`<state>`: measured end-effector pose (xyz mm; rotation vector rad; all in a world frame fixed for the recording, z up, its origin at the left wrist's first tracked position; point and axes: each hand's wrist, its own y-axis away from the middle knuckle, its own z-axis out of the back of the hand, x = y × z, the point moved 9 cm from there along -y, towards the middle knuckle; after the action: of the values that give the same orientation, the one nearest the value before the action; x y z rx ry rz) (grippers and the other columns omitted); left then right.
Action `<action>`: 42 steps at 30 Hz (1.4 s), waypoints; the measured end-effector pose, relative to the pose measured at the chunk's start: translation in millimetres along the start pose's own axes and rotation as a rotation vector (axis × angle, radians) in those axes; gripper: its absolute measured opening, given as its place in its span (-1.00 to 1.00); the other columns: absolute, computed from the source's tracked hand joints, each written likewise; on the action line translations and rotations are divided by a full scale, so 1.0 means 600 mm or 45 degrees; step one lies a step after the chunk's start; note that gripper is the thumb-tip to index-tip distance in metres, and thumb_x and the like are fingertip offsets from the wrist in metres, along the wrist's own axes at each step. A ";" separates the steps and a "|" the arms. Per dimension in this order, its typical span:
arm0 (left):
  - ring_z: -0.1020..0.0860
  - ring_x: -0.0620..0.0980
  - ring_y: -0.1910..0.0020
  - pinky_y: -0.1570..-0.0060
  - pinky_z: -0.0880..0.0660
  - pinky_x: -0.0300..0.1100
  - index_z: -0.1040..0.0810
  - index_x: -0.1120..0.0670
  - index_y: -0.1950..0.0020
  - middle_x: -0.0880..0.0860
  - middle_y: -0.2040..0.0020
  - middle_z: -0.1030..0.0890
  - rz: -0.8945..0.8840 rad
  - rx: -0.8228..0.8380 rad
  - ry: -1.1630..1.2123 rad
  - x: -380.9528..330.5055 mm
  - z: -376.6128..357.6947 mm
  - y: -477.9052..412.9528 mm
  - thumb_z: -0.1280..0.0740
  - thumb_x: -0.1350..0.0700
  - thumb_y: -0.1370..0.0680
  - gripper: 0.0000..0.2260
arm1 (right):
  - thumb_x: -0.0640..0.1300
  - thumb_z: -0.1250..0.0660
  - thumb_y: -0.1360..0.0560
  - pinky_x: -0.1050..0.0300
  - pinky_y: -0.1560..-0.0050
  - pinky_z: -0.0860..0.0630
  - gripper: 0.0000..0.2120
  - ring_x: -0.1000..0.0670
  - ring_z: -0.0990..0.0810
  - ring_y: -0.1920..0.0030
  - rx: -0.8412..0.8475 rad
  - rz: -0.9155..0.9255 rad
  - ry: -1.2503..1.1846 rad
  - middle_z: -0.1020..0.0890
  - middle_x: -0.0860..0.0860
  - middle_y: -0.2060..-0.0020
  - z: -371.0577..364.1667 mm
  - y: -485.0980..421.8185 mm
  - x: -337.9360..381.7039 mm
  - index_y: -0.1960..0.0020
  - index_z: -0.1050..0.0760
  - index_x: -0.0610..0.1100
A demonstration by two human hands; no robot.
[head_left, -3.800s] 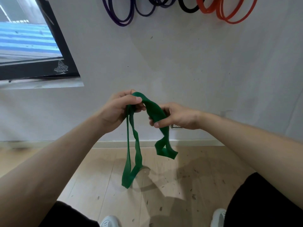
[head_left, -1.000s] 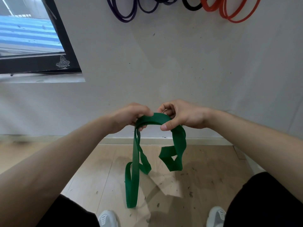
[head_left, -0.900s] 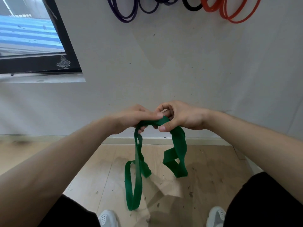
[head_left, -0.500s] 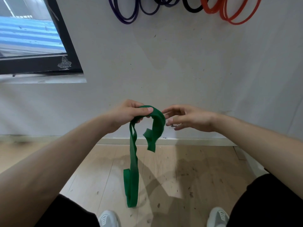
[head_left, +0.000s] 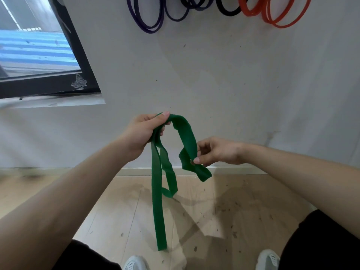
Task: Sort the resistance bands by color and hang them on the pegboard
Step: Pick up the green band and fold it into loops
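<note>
Gripping the green band (head_left: 158,201) near its top at frame centre with the left hand (head_left: 143,133), raised, loops dangling toward the floor (head_left: 116,211); pinching the arched-over part, lower right, with the right hand (head_left: 219,151).

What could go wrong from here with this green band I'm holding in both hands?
1. The green resistance band is twisted and folded where the right hand pinches it; pulling against the left hand may tighten the tangle.
2. Its long loop hangs low over the speckled floor and may pick up grit.
3. Only purple bands, a black band and orange bands show on the wall; it might land among the wrong colour.
</note>
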<state>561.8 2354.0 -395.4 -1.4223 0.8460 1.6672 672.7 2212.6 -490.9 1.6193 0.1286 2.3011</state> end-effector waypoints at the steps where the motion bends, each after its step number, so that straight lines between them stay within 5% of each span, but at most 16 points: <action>1: -0.42 -0.10 0.36 0.25 -0.37 -0.25 -0.63 0.13 0.09 -0.02 0.35 -0.46 0.006 -0.037 0.004 0.004 0.009 -0.002 -0.34 -0.06 -0.61 -0.73 | -0.21 -0.49 -0.48 -0.14 -0.23 -0.54 -0.62 -0.09 -0.59 0.02 0.041 -0.009 -0.007 -0.57 -0.15 0.06 0.004 0.004 0.004 -0.21 -0.50 -0.35; 5: -0.42 -0.08 0.36 0.22 -0.37 -0.22 -0.67 0.14 0.10 -0.04 0.38 -0.47 0.054 -0.137 -0.084 0.025 0.045 -0.011 -0.40 -0.10 -0.57 -0.71 | -0.37 -0.47 -0.46 -0.18 -0.21 -0.53 -0.70 -0.16 -0.55 0.00 0.004 -0.029 -0.074 -0.54 -0.18 0.06 0.040 0.025 0.010 -0.13 -0.46 -0.39; 9: -0.44 -0.02 0.29 0.18 -0.39 -0.18 -0.70 0.15 0.08 0.00 0.32 -0.52 0.149 -0.140 -0.214 0.053 0.061 -0.018 -0.45 -0.14 -0.52 -0.66 | -0.30 -0.58 -0.37 -0.15 -0.04 -0.56 -0.76 -0.12 -0.61 0.14 -0.367 0.005 0.011 -0.59 -0.14 0.17 0.107 0.041 0.023 0.06 -0.56 -0.17; 16: -0.42 -0.03 0.34 0.26 -0.32 -0.15 -0.61 0.15 0.23 0.02 0.36 -0.51 0.217 -0.006 -0.366 0.068 0.043 -0.017 -0.50 -0.12 -0.47 -0.67 | -0.31 -0.45 -0.50 0.15 0.48 -0.50 -0.85 -0.06 -0.62 0.32 -0.839 0.060 -0.022 -0.61 -0.13 0.22 0.169 0.072 0.044 0.10 -0.49 -0.17; 21: -0.39 -0.06 0.41 0.30 -0.28 -0.16 -0.61 0.09 0.32 0.00 0.41 -0.48 0.238 0.100 -0.379 0.072 0.011 -0.011 -0.47 -0.09 -0.51 -0.69 | -0.36 -0.30 -0.59 0.08 0.32 -0.65 -0.84 -0.15 -0.66 0.20 -0.832 0.039 -0.229 -0.63 -0.17 0.18 0.174 0.075 0.041 0.07 -0.39 -0.15; 28: -0.41 -0.06 0.36 0.23 -0.34 -0.17 -0.72 0.14 0.07 -0.02 0.36 -0.48 0.291 0.075 -0.164 0.075 0.018 -0.011 -0.46 -0.04 -0.53 -0.76 | -0.42 -0.37 -0.52 -0.02 -0.14 -0.64 -0.77 -0.13 -0.67 0.02 -0.557 0.102 -0.483 -0.56 -0.14 0.09 0.168 0.084 0.046 -0.02 -0.42 -0.16; 33: -0.42 -0.10 0.39 0.27 -0.36 -0.23 -0.67 0.17 0.01 -0.02 0.35 -0.48 0.326 0.055 -0.015 0.078 0.023 -0.014 -0.44 -0.02 -0.54 -0.75 | -0.47 -0.44 -0.44 0.10 0.01 -0.65 -0.69 -0.14 -0.66 0.04 -0.601 0.097 0.075 -0.60 -0.22 -0.06 0.177 0.101 0.052 -0.02 -0.46 -0.16; 42: -0.42 -0.09 0.38 0.27 -0.37 -0.21 -0.66 0.17 -0.04 -0.01 0.33 -0.49 0.306 0.050 -0.032 0.082 0.031 -0.018 -0.47 -0.03 -0.51 -0.72 | -0.21 -0.64 -0.31 0.22 0.23 -0.53 -0.77 0.03 -0.60 0.22 -0.635 0.013 0.683 -0.69 -0.02 0.20 0.174 0.093 0.065 0.11 -0.64 -0.11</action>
<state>558.6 2382.2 -441.1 -1.3113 1.0640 1.8312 746.4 2160.4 -404.7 0.7508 -0.3095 2.4567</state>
